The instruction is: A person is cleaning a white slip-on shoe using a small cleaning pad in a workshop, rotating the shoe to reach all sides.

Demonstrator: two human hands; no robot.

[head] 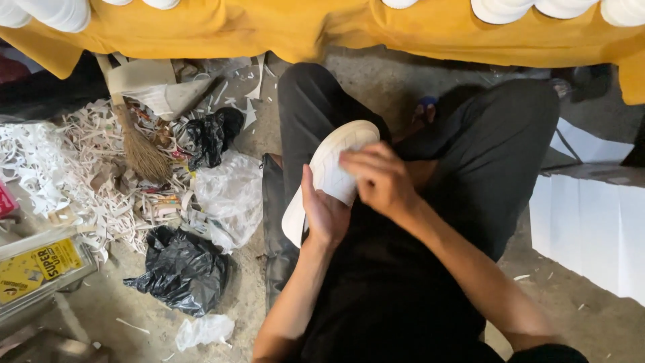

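Two hands work on one white shoe sole [329,176] over the lap: the left hand [324,214] grips it from beneath, the right hand [377,178] presses curled fingers on its surface.

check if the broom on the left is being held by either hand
No, the broom lies among paper scraps on the floor, while the left hand and right hand are both on the white shoe sole.

A: Item one, upper garment?
B: Black top [390,296], plain, sleeves short; forearms bare.
A: Item two, legwear?
B: Dark grey trousers [497,141], loose cut, creased at the knees.
A: Hands?
B: Bare. No rings, watch or gloves visible.
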